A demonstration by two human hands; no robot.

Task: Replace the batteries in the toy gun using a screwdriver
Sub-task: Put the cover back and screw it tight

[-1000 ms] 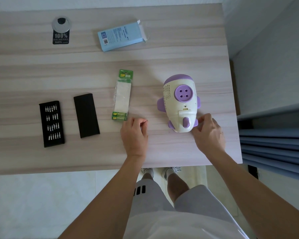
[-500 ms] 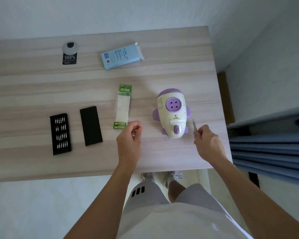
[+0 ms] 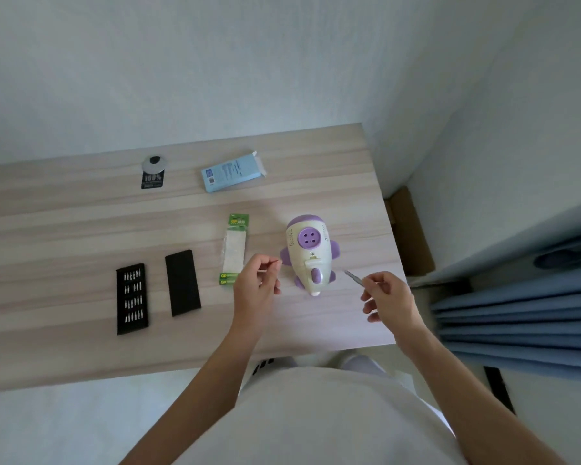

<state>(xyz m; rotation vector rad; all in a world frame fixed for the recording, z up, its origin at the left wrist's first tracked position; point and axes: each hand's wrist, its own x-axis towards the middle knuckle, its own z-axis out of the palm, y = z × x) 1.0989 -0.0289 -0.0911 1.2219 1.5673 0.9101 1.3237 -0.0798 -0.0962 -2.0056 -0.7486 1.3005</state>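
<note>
Both hands hover flanking the toy gun (image 3: 311,255): right hand (image 3: 388,297) pinching the screwdriver (image 3: 356,277), left hand (image 3: 254,286) pinched on something tiny.

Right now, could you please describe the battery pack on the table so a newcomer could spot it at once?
On the wooden table, look left of the white and purple toy gun. A narrow blister battery pack lies lengthwise there, its near end by the left hand. Its green ends and pale middle set it apart from the plain black case lid further left.
</note>
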